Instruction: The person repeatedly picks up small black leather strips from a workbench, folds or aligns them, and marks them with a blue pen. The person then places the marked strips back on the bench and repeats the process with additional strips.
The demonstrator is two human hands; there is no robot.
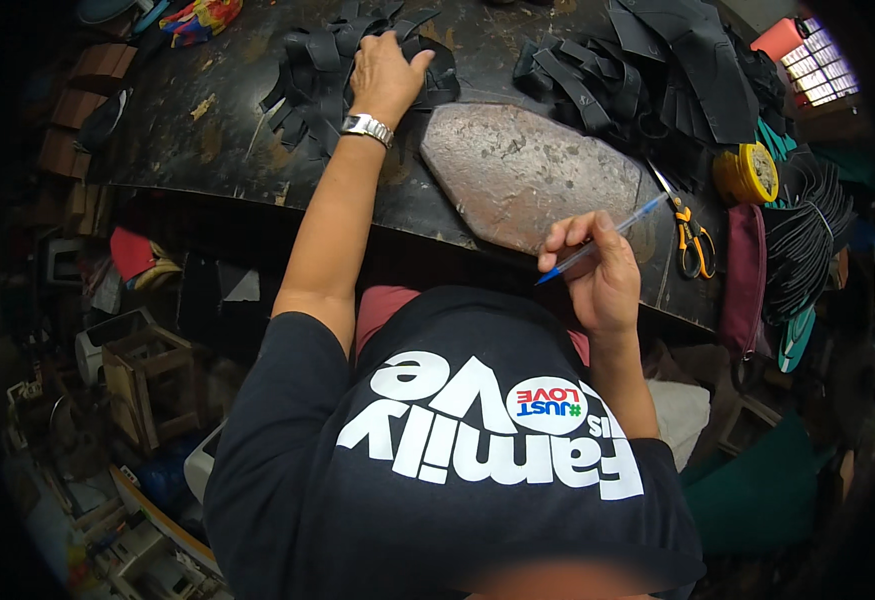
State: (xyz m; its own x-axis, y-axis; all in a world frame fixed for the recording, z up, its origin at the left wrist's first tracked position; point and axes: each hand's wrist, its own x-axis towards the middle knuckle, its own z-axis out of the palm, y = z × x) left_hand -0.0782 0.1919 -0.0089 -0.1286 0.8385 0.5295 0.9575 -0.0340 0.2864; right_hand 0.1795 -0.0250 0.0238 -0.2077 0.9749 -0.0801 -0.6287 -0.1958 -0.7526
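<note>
Black cut leather strips (342,70) at eleven o'clock lie under the flat, spread left hand (387,62), seemingly sorting, while the right hand (597,275) pinches a blue ballpoint pen (597,240), ready for marking.

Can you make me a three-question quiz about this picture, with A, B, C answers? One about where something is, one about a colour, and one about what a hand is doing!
1. Where do the scissors lie?
A. On the bench, to the right of the stone slab
B. On the person's lap
C. Under the pile of black strips

2. What colour are the scissor handles?
A. Green
B. Orange
C. White

3. What is the right hand doing?
A. Resting flat and empty
B. Holding a pen
C. Gripping the roll of yellow tape

Answers:
1. A, they lie on the dark bench just beside the slab's right edge.
2. B, the loops are clearly orange.
3. B, its fingers pinch a clear pen with a blue tip, while the left hand presses on the pile of black strips.
</note>
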